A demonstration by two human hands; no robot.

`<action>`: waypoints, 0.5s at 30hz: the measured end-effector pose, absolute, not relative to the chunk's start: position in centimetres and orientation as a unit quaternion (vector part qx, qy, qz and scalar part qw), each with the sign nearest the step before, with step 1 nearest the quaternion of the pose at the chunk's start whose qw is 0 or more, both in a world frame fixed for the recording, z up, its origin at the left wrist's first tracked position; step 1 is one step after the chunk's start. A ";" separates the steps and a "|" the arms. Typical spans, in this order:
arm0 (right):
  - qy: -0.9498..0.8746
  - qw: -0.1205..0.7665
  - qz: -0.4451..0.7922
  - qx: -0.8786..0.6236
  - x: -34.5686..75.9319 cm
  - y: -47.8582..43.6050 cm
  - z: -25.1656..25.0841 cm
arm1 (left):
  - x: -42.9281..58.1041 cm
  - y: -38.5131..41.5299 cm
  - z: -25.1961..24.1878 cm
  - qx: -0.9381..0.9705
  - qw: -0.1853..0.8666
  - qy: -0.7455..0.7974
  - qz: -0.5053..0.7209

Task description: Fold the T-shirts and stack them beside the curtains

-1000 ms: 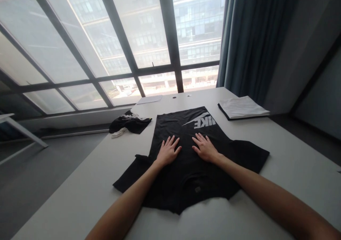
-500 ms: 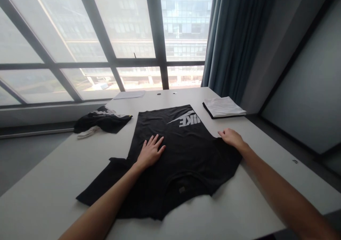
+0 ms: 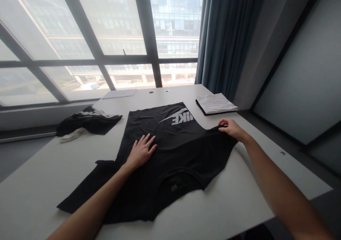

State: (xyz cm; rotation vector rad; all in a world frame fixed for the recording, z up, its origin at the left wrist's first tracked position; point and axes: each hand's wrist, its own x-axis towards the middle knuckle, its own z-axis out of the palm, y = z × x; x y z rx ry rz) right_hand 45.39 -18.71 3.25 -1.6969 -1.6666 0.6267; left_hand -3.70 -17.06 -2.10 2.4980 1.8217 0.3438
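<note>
A black T-shirt [image 3: 176,154] with a white NIKE print lies spread on the white table [image 3: 255,183], its neckline toward me and its hem toward the window. My left hand [image 3: 141,150] rests flat on the shirt's body, fingers spread. On the right side, my right hand [image 3: 231,129] pinches the edge of the sleeve between thumb and fingers. The other sleeve lies stretched out to the left, partly behind my left forearm.
A crumpled black and white garment [image 3: 90,122] lies at the table's left edge. Folded white cloth [image 3: 217,104] on top of black cloth sits at the far right. Paper sheets [image 3: 119,94] lie near the window. A blue-grey curtain [image 3: 221,37] hangs behind.
My right hand has closed its grip on the sleeve edge and the sleeve there is lifted slightly. My left hand stays on the shirt. The whole view has shifted a little to the right.
</note>
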 end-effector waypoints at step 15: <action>-0.593 0.175 0.022 -0.786 42.9 -18.9 2.7 | -3.8 -17.0 -2.2 0.806 0.011 0.582 0.105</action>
